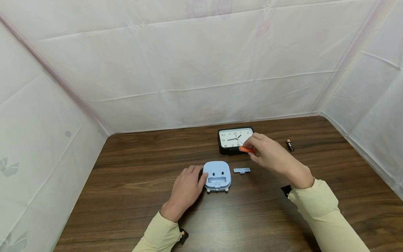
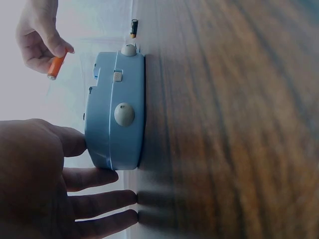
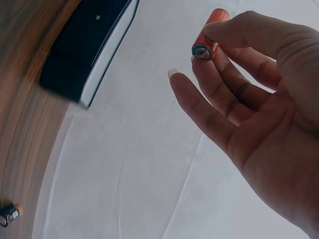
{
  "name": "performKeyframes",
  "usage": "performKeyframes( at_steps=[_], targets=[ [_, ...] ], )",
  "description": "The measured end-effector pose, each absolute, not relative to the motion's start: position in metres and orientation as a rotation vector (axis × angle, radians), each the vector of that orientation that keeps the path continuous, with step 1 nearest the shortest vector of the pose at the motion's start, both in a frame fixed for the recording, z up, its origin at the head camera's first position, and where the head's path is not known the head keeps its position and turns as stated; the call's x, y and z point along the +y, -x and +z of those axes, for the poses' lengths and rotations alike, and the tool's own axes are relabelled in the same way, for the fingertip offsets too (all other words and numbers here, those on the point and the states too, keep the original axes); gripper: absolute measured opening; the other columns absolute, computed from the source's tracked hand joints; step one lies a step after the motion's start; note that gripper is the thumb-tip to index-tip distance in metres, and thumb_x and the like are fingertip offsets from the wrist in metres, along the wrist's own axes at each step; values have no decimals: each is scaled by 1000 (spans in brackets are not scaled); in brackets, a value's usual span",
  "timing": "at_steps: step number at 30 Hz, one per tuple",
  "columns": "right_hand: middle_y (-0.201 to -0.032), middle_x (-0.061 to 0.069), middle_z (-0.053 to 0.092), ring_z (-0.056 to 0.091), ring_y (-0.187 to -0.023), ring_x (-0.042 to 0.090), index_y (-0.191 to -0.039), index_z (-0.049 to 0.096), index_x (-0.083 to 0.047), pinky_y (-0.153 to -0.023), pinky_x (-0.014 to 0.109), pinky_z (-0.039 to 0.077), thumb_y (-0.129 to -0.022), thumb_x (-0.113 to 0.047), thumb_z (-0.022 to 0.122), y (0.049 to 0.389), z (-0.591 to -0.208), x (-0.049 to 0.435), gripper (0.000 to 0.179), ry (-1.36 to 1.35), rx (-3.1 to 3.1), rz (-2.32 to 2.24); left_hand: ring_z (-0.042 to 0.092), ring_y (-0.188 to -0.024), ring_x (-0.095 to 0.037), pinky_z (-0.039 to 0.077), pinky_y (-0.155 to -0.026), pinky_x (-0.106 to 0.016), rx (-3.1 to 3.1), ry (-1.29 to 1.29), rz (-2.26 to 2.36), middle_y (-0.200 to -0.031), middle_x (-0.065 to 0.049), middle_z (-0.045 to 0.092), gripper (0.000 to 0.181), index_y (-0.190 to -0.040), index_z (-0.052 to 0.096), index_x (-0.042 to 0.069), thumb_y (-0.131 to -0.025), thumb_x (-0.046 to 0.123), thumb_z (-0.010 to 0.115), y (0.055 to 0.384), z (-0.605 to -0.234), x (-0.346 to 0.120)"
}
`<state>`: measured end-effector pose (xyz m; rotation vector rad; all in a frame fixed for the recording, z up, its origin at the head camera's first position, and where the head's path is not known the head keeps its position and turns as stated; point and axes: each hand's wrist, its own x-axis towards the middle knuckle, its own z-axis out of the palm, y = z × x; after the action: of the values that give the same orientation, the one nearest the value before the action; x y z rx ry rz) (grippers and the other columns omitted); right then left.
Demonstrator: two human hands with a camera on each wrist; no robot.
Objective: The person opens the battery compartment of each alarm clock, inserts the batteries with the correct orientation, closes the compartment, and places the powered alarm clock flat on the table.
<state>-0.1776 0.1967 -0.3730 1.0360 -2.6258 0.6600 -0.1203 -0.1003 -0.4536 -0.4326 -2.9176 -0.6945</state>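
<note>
My left hand [image 1: 186, 187] rests at the left side of a small light blue device [image 1: 217, 167] on the table. Its thumb touches the device's upper edge and its index finger the side, with straight fingers in the left wrist view. The device has two black knobs, an open battery compartment [image 1: 217, 180] with no battery in it and whitish round feet [image 2: 124, 114]. My right hand [image 1: 267, 152] pinches an orange battery [image 3: 215, 25] between thumb and fingers, in the air before the black-framed clock [image 1: 231, 136]. Beside the device lies a light blue battery cover [image 1: 241, 170].
A black battery with a copper-coloured end [image 1: 290, 145] lies at the right of the wooden table [image 1: 135, 199]. Pale sheeting [image 1: 176, 63] surrounds the table's back and sides. The clock stands near the back edge, partly behind my right hand.
</note>
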Motion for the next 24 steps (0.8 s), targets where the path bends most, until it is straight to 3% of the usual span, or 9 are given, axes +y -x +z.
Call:
performKeyframes(
  at_steps=[24],
  targets=[
    [-97, 3, 64, 59, -82, 15, -101, 73, -6, -70, 33, 56, -84, 7, 84, 159, -380, 166, 24, -1175, -2620, 587, 64, -120, -38, 52, -101, -54, -2910, 440, -709, -127, -18, 69, 38, -132, 69, -1, -110, 29, 61, 121, -453, -100]
  ],
)
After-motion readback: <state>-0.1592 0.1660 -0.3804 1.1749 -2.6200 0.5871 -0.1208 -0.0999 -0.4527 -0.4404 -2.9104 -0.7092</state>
